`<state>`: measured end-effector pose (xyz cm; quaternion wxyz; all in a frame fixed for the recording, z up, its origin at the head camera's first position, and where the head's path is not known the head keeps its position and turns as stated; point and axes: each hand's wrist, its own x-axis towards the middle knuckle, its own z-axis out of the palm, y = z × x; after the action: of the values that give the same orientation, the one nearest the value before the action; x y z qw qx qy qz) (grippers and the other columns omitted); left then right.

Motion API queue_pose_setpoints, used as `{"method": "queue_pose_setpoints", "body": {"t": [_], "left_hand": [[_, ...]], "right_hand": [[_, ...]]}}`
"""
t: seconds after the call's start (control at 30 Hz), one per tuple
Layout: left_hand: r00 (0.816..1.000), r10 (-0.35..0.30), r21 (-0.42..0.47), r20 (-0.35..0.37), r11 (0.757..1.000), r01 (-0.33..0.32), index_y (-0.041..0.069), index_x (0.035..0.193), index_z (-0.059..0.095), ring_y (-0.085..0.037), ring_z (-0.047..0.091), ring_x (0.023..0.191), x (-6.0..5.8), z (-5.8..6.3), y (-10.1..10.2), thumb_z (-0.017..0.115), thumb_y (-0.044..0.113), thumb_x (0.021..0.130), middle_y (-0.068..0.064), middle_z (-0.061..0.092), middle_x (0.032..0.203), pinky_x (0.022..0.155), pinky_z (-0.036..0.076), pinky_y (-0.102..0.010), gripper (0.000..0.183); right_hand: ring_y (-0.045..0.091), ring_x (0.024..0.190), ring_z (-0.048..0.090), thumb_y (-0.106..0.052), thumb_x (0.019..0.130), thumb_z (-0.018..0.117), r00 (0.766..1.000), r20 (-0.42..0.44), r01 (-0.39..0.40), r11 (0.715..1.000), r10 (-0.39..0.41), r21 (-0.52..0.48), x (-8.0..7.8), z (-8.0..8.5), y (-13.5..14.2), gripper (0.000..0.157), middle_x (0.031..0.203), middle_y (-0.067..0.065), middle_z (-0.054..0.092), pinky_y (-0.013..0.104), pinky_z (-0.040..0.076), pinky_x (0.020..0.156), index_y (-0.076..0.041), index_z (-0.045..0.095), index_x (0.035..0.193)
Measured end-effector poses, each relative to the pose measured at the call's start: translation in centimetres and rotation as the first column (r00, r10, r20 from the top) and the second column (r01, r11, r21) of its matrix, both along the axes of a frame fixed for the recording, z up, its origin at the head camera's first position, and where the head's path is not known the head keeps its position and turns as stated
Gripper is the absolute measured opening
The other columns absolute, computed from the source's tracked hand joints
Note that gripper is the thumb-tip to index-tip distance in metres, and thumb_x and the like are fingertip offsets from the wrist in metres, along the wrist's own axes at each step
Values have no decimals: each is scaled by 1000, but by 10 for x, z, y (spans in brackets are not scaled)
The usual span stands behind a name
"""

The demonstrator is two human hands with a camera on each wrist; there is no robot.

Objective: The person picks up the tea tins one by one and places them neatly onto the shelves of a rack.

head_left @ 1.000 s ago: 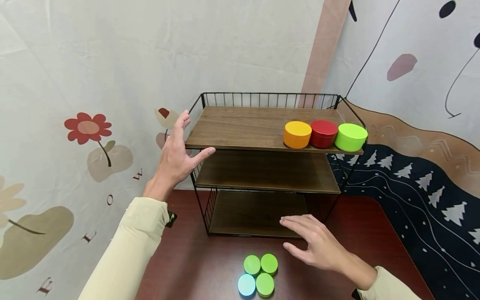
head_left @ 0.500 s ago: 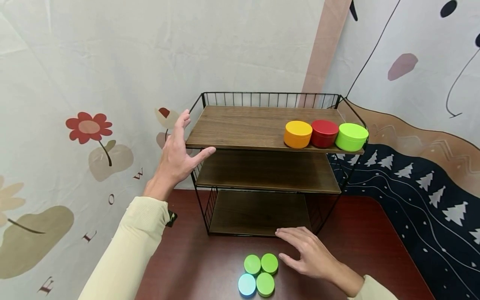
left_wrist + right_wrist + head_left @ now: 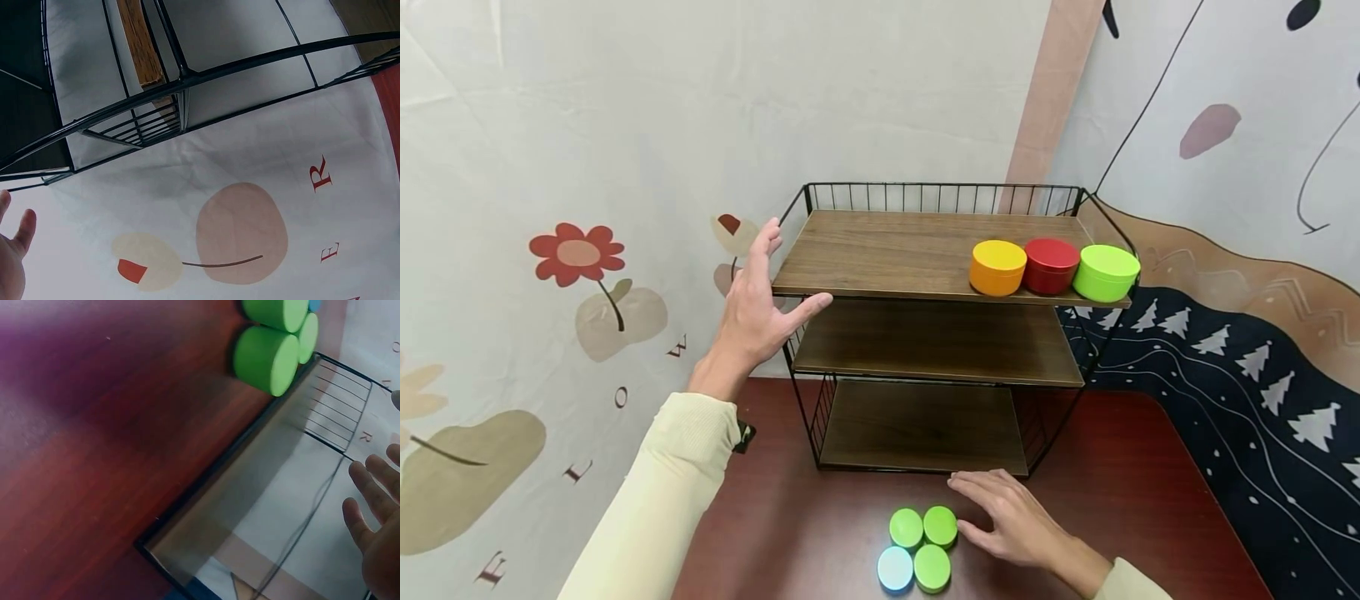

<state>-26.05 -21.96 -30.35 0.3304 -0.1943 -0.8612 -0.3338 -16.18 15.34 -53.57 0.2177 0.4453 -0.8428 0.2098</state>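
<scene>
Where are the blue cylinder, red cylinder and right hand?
Blue cylinder (image 3: 896, 568): head view, on its top face.
Red cylinder (image 3: 1052, 262): head view, on its lid.
Right hand (image 3: 1009, 518): head view, on its back.

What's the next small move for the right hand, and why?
Probably ease the right hand toward the back-right green tub of the table cluster and pinch it: the hand looks relaxed and holds nothing, and that tub is nearest, nearer than the blue tub.

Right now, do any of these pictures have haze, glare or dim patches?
Right wrist: a purple haze tints the table at upper left; head: mostly crisp, with a soft sheen on the table by the green tubs; left wrist: dimmer, the dark rack against greyish cloth.
</scene>
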Motion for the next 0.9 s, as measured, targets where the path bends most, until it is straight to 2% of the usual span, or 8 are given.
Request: {"method": "queue_pose_setpoints", "body": {"t": [0.37, 0.5, 0.73, 0.9], "left_hand": [[1000, 8, -2, 4, 1000, -8, 20, 157, 21, -19, 36, 143, 0, 0, 0, 82, 45, 79, 5, 30, 160, 110, 31, -56, 102], [1000, 6, -1, 6, 1000, -6, 19, 157, 22, -19, 36, 143, 0, 0, 1, 82, 45, 79, 5, 30, 161, 110, 31, -56, 102], [1000, 5, 5, 4, 1000, -5, 18, 157, 22, -19, 36, 143, 0, -1, 1, 82, 46, 80, 6, 29, 161, 111, 31, -55, 101], [1000, 5, 2, 3, 1000, -5, 19, 157, 21, -18, 35, 143, -1, -1, 1, 82, 46, 80, 5, 29, 161, 111, 31, -55, 102]], "right_hand": [[15, 113, 63, -27, 78, 84, 991, 127, 41, 997, -50, 71, 3, -27, -3, 52, 125, 2, 67, 44, 51, 89, -14, 67, 126], [15, 113, 63, -27, 79, 83, 990, 134, 37, 996, -48, 81, 3, -35, -3, 52, 126, 3, 67, 42, 51, 89, -14, 67, 126], [18, 114, 63, -28, 81, 81, 982, 179, 49, 993, -68, 108, 4, -48, -4, 51, 127, 5, 66, 44, 51, 88, -10, 67, 127], [18, 113, 63, -28, 81, 81, 983, 173, 43, 994, -61, 105, 4, -56, -6, 51, 126, 5, 66, 43, 52, 88, -9, 67, 126]]}}
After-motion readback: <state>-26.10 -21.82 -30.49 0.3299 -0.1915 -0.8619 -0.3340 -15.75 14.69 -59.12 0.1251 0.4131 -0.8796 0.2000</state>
